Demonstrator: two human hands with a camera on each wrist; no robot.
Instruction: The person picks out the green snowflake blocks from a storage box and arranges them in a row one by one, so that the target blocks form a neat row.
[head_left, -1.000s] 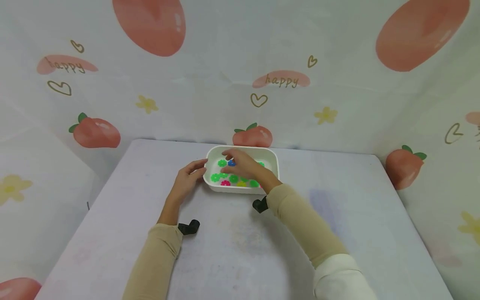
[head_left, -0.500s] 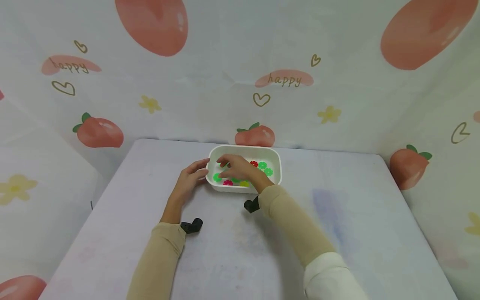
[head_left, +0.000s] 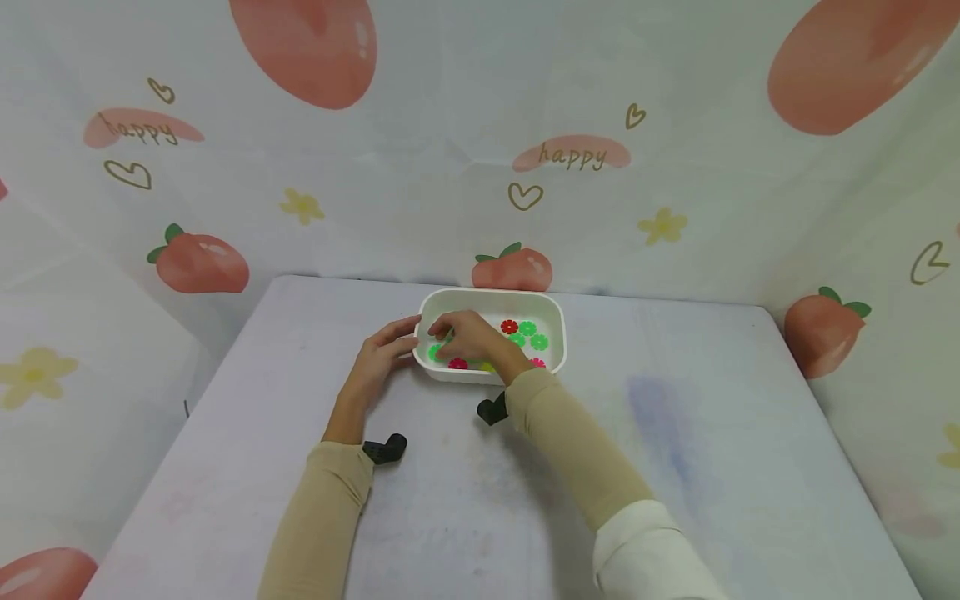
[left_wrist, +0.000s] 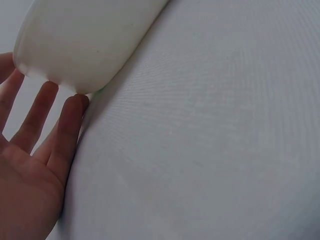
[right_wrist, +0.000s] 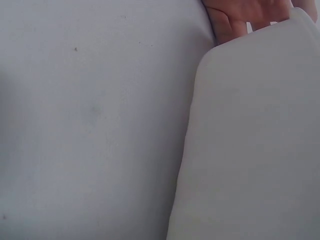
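Note:
A white plastic tray [head_left: 557, 321] stands at the back of the table. Small snowflake-shaped plastic discs lie in it: green [head_left: 538, 342], red [head_left: 509, 327], pink [head_left: 457, 364] and a partly covered yellow one [head_left: 487, 367]. My left hand [head_left: 378, 358] touches the tray's left end with its fingertips spread; the left wrist view shows these fingers [left_wrist: 37, 112] against the outer wall. Inside the tray's left half is my right hand [head_left: 476, 337], fingers bent downward over the discs, thumb and fingertips apart. It hides several discs. The right wrist view shows the tray's outer side [right_wrist: 250, 130].
A pale cloth [head_left: 450, 500] covers the table, with bluish stains to the right. Behind hangs a printed curtain [head_left: 420, 183] with peaches, flowers and hearts. Black wrist mounts [head_left: 386, 450] stick out at both cuffs.
My right hand has moved lower and to the left inside the tray, its thumb and fingers closer together. More discs at the right show now; the blue one is covered. My left hand stays at the tray's end.

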